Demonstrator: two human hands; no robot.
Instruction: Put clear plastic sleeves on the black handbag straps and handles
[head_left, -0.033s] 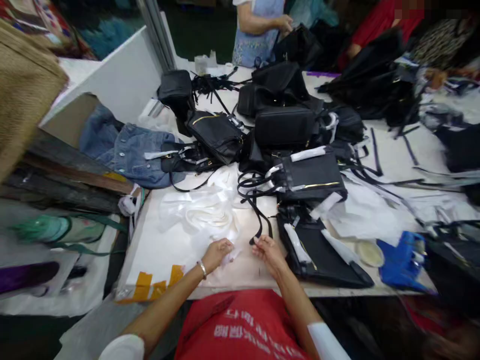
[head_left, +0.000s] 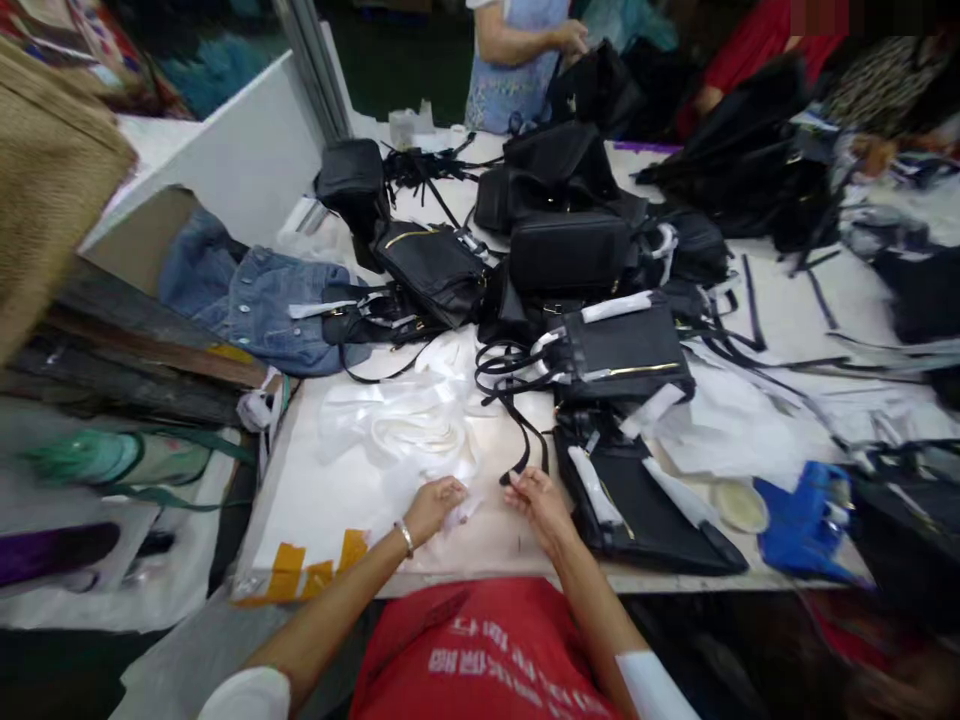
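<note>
My left hand [head_left: 435,507], with a bracelet at the wrist, is closed in a pinch near the table's front edge. A pale, thin scrap shows under its fingertips, too blurred to name. To the right, my right hand [head_left: 538,505] pinches the end of a black strap [head_left: 523,440]. This strap runs back toward a black bag [head_left: 626,345] with a gold zip and white-wrapped handles. Beside my right hand lies another black bag [head_left: 652,510], flat, with white wrapping on its straps. Loose coils of white strip [head_left: 420,435] lie beyond my left hand.
More black bags [head_left: 570,250] are heaped behind. A denim garment [head_left: 262,300] lies at the left, and orange tape pieces [head_left: 286,572] stick to the front edge. At the right are a round roll [head_left: 739,507] and a blue object [head_left: 802,520]. Two people stand across the table.
</note>
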